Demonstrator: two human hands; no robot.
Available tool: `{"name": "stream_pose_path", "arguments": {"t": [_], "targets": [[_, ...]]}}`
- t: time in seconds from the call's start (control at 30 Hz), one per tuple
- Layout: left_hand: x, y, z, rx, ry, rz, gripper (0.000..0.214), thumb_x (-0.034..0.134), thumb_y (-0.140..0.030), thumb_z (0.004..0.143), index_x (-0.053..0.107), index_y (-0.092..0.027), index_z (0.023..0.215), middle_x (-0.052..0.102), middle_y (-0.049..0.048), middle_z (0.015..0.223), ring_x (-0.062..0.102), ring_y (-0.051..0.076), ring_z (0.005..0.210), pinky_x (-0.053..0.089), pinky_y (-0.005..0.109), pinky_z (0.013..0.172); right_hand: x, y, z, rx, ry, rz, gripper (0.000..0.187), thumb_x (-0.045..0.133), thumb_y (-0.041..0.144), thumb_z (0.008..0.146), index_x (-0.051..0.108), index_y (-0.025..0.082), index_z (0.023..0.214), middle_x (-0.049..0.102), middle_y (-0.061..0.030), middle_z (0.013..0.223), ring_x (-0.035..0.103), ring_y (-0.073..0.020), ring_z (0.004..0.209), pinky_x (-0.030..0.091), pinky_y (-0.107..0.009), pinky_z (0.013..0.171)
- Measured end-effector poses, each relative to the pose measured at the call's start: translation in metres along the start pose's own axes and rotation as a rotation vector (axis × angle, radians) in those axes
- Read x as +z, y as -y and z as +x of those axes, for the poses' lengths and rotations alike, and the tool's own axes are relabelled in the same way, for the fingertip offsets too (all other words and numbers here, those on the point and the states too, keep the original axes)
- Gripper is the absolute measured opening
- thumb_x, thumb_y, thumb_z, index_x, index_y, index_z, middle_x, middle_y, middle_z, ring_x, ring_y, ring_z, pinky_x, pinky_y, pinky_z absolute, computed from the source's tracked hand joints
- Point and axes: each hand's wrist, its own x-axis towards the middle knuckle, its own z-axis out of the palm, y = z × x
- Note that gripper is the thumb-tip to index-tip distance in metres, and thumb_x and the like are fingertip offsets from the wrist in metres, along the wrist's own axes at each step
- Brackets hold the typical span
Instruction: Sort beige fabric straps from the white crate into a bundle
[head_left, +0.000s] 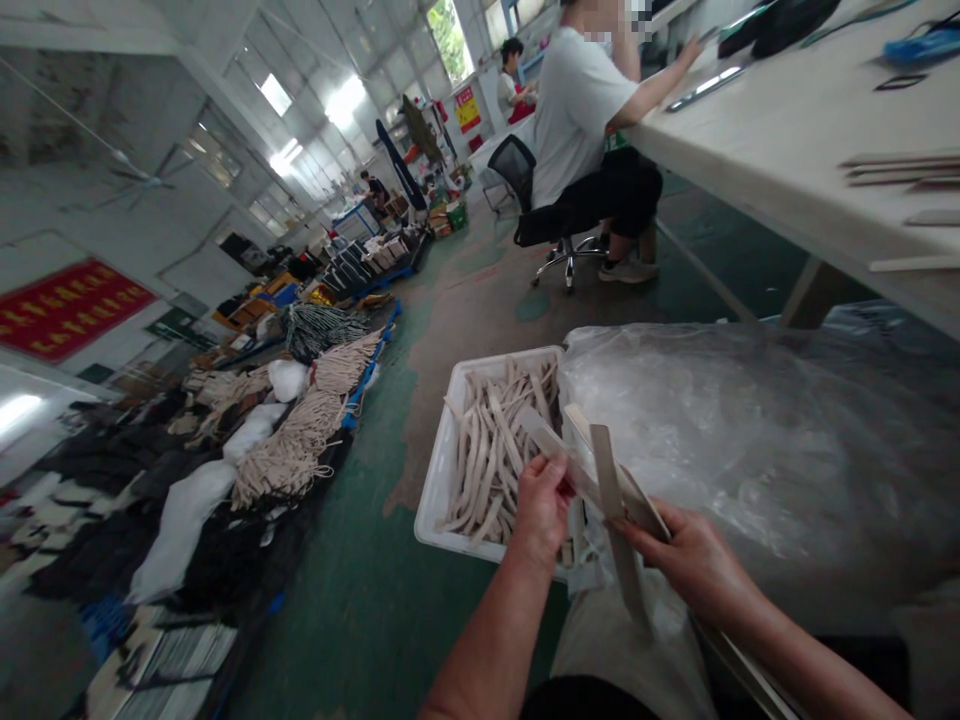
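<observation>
Between thumb and fingers, my left hand point(544, 500) pinches a pale, translucent flat strip point(541, 432), whose far end reaches over the white bin. My right hand point(675, 545) is wrapped round several flat beige strips point(609, 480) that cross at different angles above my lap. The two hands are close together, the left one's strip running towards the right one's bundle. Beneath and beyond them stands a white plastic bin point(435, 485) full of beige fabric-like straps point(487, 450). What the strips are made of, I cannot tell.
Clear plastic sheeting point(690, 410) bulges to the right of the bin. A long white table point(787, 130) holds more strips point(900, 172). One person point(574, 120) sits there on a black office chair point(517, 170). Piled straps point(292, 450) and dark goods lie on pallets at left.
</observation>
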Motion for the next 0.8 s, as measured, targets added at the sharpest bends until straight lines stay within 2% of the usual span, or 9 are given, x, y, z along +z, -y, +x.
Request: {"name": "stream_pose_path", "arguments": {"t": [0.13,0.27,0.4,0.47,0.57,0.67,0.73,0.8], "targets": [[0.001,0.013,-0.009,0.029,0.069,0.202,0.04,0.088,-0.046,0.059,0.072,-0.013,0.074,0.062,-0.0012,0.062,0.045,0.007,0.053,0.034,0.022,0.054,0.0,0.0,-0.001,-0.029,-0.037,-0.001,0.038,0.066,0.058,0.075,0.07,0.021,0.068,0.058,-0.0002,0.057,0.05,-0.0159,0.053,0.043,-0.026,0.049],[0.001,0.03,-0.024,-0.03,0.213,0.262,0.041,0.084,-0.05,0.065,0.074,-0.013,0.078,0.064,0.0016,0.066,0.051,0.012,0.062,0.041,0.025,0.064,-0.004,-0.005,0.0,-0.024,-0.061,0.004,0.042,0.068,0.062,0.074,0.072,0.021,0.072,0.062,-0.0011,0.06,0.052,-0.0166,0.055,0.044,-0.025,0.048],[0.001,0.02,-0.032,-0.02,0.267,0.351,0.038,0.082,-0.049,0.069,0.073,-0.014,0.079,0.067,0.0034,0.073,0.059,0.015,0.072,0.047,0.028,0.076,-0.006,-0.006,0.001,0.012,-0.045,0.052,0.045,0.069,0.064,0.071,0.07,0.019,0.071,0.059,0.0001,0.058,0.05,-0.0151,0.053,0.044,-0.026,0.047],[0.002,0.01,-0.032,0.031,0.288,0.3,0.037,0.083,-0.043,0.07,0.073,-0.016,0.092,0.071,0.0047,0.086,0.063,0.017,0.081,0.048,0.029,0.084,-0.005,-0.004,0.001,0.035,-0.018,0.072,0.044,0.069,0.063,0.071,0.068,0.019,0.071,0.057,0.001,0.057,0.049,-0.0142,0.051,0.044,-0.025,0.046],[0.006,-0.003,-0.024,0.115,0.197,0.099,0.05,0.082,-0.043,0.069,0.069,-0.019,0.111,0.072,0.0077,0.108,0.066,0.022,0.096,0.05,0.032,0.089,-0.003,0.0,0.001,0.036,0.037,0.076,0.04,0.069,0.059,0.071,0.068,0.019,0.07,0.054,0.0019,0.055,0.047,-0.0135,0.05,0.042,-0.025,0.046],[0.008,-0.004,-0.014,0.16,0.057,0.049,0.044,0.076,-0.052,0.074,0.071,-0.015,0.097,0.074,0.0095,0.095,0.068,0.022,0.089,0.051,0.033,0.085,-0.002,0.004,0.001,0.03,0.051,0.063,0.038,0.068,0.058,0.071,0.066,0.02,0.065,0.052,0.0029,0.051,0.045,-0.013,0.048,0.042,-0.025,0.045],[0.007,0.004,-0.013,0.141,0.071,0.113,0.042,0.078,-0.052,0.073,0.072,-0.013,0.088,0.073,0.0078,0.083,0.068,0.021,0.083,0.05,0.031,0.082,-0.002,0.005,0.0,0.034,0.041,0.067,0.04,0.069,0.06,0.069,0.067,0.02,0.066,0.053,0.0028,0.051,0.046,-0.0135,0.048,0.043,-0.026,0.045],[0.006,0.015,-0.015,0.076,0.156,0.142,0.038,0.08,-0.048,0.072,0.073,-0.013,0.087,0.072,0.0065,0.08,0.068,0.021,0.082,0.05,0.031,0.081,-0.003,0.006,0.0,0.03,0.027,0.073,0.041,0.07,0.061,0.068,0.07,0.019,0.07,0.055,0.0021,0.054,0.048,-0.014,0.05,0.043,-0.026,0.046]]}}
